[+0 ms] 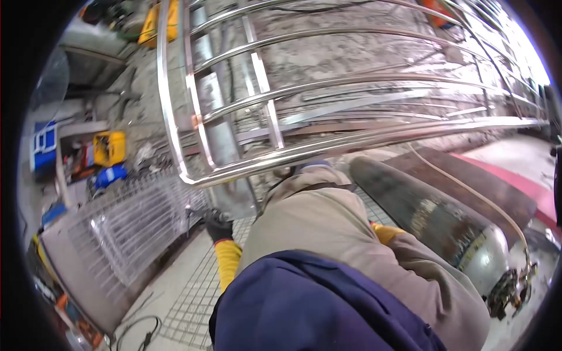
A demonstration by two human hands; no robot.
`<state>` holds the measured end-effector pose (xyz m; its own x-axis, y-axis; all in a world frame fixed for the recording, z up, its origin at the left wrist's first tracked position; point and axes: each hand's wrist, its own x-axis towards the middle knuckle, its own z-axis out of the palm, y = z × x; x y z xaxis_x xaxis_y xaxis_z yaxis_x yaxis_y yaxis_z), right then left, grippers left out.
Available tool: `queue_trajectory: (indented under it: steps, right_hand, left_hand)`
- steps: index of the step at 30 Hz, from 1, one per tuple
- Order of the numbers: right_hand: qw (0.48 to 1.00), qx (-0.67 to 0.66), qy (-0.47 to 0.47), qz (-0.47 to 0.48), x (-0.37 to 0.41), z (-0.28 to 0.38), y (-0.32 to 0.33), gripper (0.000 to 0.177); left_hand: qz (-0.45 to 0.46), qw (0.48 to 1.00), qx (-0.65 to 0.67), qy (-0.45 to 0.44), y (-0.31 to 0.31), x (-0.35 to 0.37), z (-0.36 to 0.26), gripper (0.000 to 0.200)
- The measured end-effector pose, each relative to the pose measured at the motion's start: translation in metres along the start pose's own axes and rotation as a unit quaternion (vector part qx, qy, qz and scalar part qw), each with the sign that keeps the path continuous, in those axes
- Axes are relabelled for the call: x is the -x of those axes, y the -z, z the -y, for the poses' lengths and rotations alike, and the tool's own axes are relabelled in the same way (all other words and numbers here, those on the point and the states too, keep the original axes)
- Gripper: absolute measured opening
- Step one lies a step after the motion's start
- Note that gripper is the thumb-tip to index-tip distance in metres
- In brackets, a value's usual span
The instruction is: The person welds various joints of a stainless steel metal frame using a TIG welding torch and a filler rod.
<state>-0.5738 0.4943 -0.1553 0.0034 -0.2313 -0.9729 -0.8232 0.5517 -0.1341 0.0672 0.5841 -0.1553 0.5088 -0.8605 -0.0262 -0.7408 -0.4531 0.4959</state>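
My left hand [218, 226], in a dark glove with a yellow sleeve [228, 260], is low at left of centre. Its fingers look closed, and a thin piece sticks out to the left; what it is I cannot make out. A shiny metal plate [236, 199] stands just behind the hand, and a wire rack [137, 231] is to its left. My right hand is hidden behind beige clothing [313, 219]; only a patch of yellow sleeve [386, 233] shows. A polished tubular metal frame [328, 151] spans the view above the hands.
A large gas cylinder [433, 216] lies at the right, with a hose [468, 190] running over to its valve end. Wire mesh [190, 298] covers part of the floor. Yellow [109, 148] and blue [44, 145] containers stand at the left. A black cable [140, 327] curls below.
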Motion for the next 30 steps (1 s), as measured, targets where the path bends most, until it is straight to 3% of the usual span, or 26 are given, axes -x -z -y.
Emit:
queue_trajectory:
  steps: [1,2,3,5,7,8,12,15,16,18,19,23,24,26,29,30]
  right_hand:
    - [1.000,-0.005,-0.011,0.006,0.002,-0.001,-0.002,0.016]
    - [1.000,-0.013,-0.018,0.007,0.002,-0.004,-0.004,0.017]
    - [1.000,-0.022,-0.022,0.006,0.002,-0.002,-0.005,0.017]
    - [0.999,-0.035,-0.030,0.003,-0.003,-0.004,-0.011,0.017]
    - [0.999,-0.045,-0.027,-0.001,-0.010,0.006,-0.012,0.018]
    - [0.998,-0.052,-0.023,-0.003,-0.015,0.012,-0.013,0.018]
    - [0.998,-0.065,0.010,-0.003,-0.039,0.050,-0.001,0.019]
    - [0.997,-0.062,0.036,0.009,-0.058,0.085,0.007,0.020]
    - [0.997,-0.059,0.045,0.014,-0.064,0.096,0.012,0.020]
    - [0.997,-0.050,0.060,0.018,-0.071,0.116,0.020,0.021]
    - [0.997,-0.044,0.065,0.019,-0.074,0.126,0.025,0.021]
    - [0.996,-0.015,0.080,0.023,-0.075,0.158,0.034,0.022]
    - [0.996,-0.005,0.081,0.023,-0.072,0.164,0.036,0.023]
    - [0.996,0.016,0.080,0.021,-0.066,0.176,0.037,0.023]
    - [0.997,0.041,0.059,0.012,-0.047,0.188,0.036,0.024]
    - [0.997,0.050,0.050,0.008,-0.039,0.192,0.034,0.024]
  left_hand:
    - [-0.004,1.000,-0.015,0.017,-0.008,0.006,0.015,0.019]
    - [0.065,0.994,-0.027,0.087,-0.007,0.005,0.018,0.022]
    - [-0.003,0.996,0.045,0.076,-0.018,0.008,0.023,0.029]
    - [0.009,0.981,0.125,0.147,-0.010,0.005,-0.005,0.036]
    - [0.008,0.995,0.052,0.083,-0.021,0.011,0.019,0.040]
    - [-0.043,0.997,0.053,0.022,-0.029,0.010,0.025,0.041]
    - [-0.030,0.983,0.120,0.134,-0.032,0.015,0.026,0.038]
    - [-0.045,0.982,0.073,0.170,-0.011,0.018,0.001,0.043]
    - [-0.116,0.921,0.268,0.258,-0.021,0.019,0.003,0.030]
    - [-0.200,0.802,0.450,0.338,-0.032,0.020,0.009,0.019]
    - [-0.235,0.709,0.543,0.384,-0.028,0.018,0.008,0.020]
    - [-0.296,0.494,0.706,0.413,-0.014,0.016,0.008,0.023]
    - [-0.293,0.509,0.710,0.388,-0.018,0.020,0.016,0.024]
    - [-0.303,0.490,0.719,0.389,-0.022,0.026,0.023,0.023]
    - [-0.276,0.614,0.652,0.349,-0.051,0.041,0.071,0.023]
    - [-0.271,0.539,0.709,0.366,-0.059,0.047,0.086,0.024]
